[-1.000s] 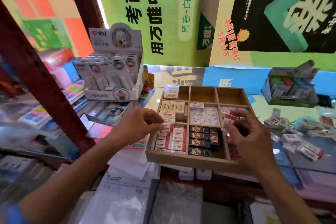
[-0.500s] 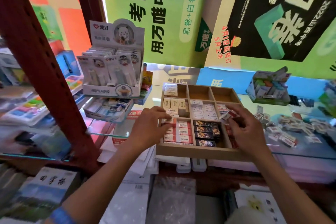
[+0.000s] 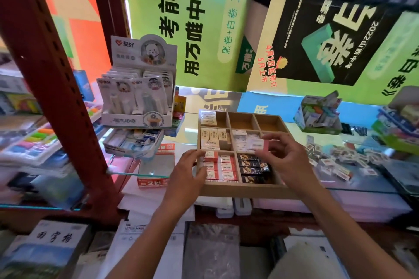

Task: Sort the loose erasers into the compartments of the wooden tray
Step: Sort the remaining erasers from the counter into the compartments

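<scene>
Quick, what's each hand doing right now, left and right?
Left hand: fingers curled at the tray's near-left compartment, on the red and white erasers; a grip cannot be told.
Right hand: pinching one red and white eraser above the wooden tray.
</scene>
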Demonstrator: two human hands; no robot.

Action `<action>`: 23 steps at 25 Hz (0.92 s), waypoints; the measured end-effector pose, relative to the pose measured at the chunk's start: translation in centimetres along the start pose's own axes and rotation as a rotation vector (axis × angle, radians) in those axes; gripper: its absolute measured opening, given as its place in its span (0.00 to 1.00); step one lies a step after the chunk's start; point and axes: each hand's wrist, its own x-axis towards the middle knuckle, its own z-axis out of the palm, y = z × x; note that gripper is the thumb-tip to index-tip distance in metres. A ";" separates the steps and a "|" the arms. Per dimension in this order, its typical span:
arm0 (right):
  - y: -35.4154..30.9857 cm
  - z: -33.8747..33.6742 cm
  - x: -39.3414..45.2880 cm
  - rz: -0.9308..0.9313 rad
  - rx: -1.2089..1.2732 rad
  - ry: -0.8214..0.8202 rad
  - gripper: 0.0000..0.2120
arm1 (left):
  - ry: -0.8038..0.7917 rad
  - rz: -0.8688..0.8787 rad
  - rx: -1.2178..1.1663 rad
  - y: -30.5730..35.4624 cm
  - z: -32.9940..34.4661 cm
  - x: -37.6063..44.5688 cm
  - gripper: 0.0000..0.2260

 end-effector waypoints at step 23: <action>1.7 5.7 3.0 -0.227 -0.845 -0.156 0.18 | -0.006 -0.064 -0.123 -1.7 1.3 0.2 0.13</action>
